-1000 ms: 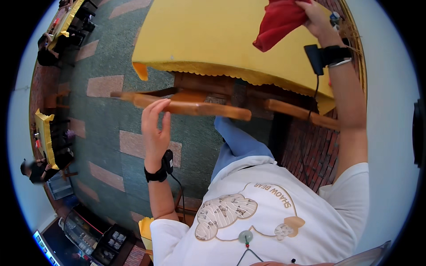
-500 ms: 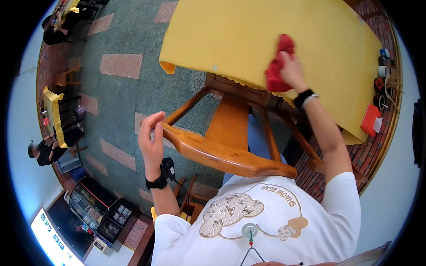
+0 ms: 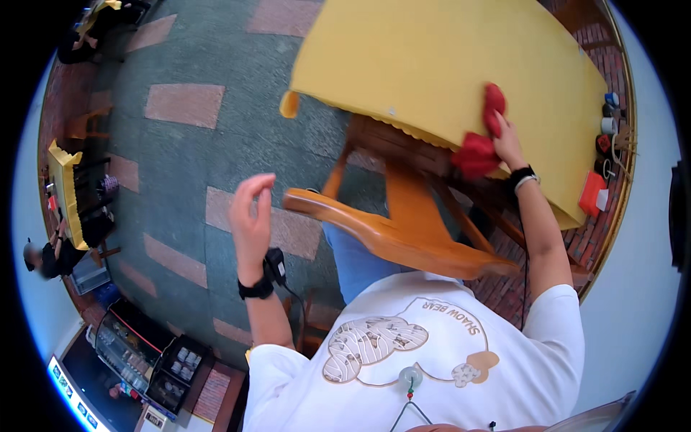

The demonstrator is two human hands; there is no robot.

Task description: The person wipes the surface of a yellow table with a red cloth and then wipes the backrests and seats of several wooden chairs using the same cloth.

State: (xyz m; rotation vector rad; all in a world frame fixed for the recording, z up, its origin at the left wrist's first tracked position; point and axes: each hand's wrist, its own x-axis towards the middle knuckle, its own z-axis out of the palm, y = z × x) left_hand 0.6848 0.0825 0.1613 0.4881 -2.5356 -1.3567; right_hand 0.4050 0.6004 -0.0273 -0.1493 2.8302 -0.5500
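Note:
My right hand (image 3: 508, 144) is closed on a red cloth (image 3: 476, 155) at the near edge of a table with a yellow tablecloth (image 3: 432, 65). Part of the cloth lies on the yellow cover and part hangs over the scalloped edge. My left hand (image 3: 252, 219) is in the air, fingers loosely bent and apart, holding nothing. Just right of it is the end of the curved top rail of a wooden chair (image 3: 389, 234), which stands between me and the table. A gap shows between hand and rail.
Along the brick wall on the table's right stand a red box with tissue (image 3: 592, 193), a white cup (image 3: 609, 125) and other small items. Far left, a person sits by another yellow-covered table (image 3: 66, 194). A display case (image 3: 129, 349) is at lower left.
My left hand has come off the chair's top rail. The chair has shifted right in view. My right hand has moved right and down with the red cloth.

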